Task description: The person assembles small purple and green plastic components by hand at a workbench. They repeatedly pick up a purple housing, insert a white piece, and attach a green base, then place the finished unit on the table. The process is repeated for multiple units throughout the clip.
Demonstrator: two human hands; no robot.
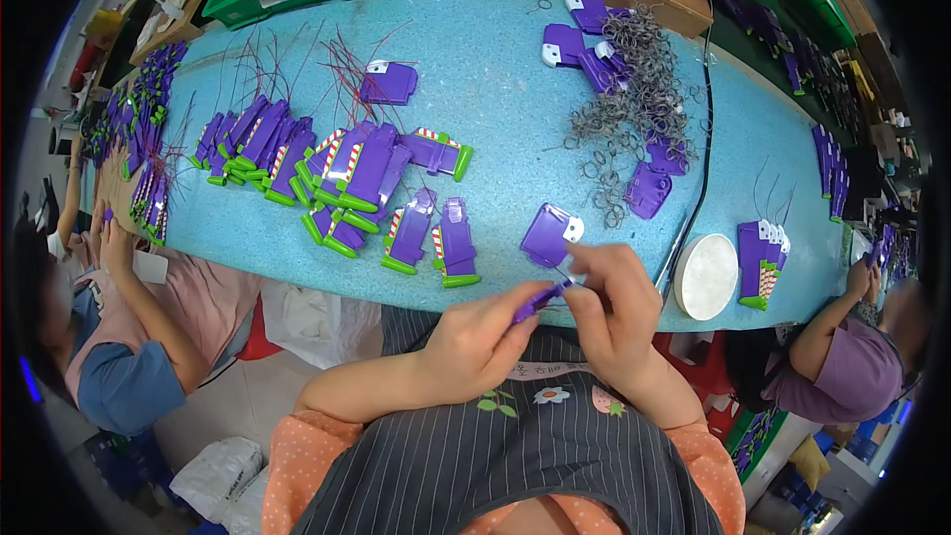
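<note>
Close to the table's front edge, my left hand [474, 335] grips a small purple plastic part [535, 304] between thumb and fingers. My right hand [616, 309] is pinched at the far end of that part; whatever lies between its fingertips is too small to make out. Just beyond my hands a flat purple piece with a white corner [548, 235] lies on the table. Left of it are two purple pieces with green ends and striped edges, one being this assembled piece [456, 241].
Overlapping purple-and-green pieces [357, 163] with thin red wires lie to the left. Grey metal springs [639, 74] are heaped at the back right, among purple pieces. A white round dish [706, 277] and a black cable [705, 139] lie right. Co-workers sit on both sides.
</note>
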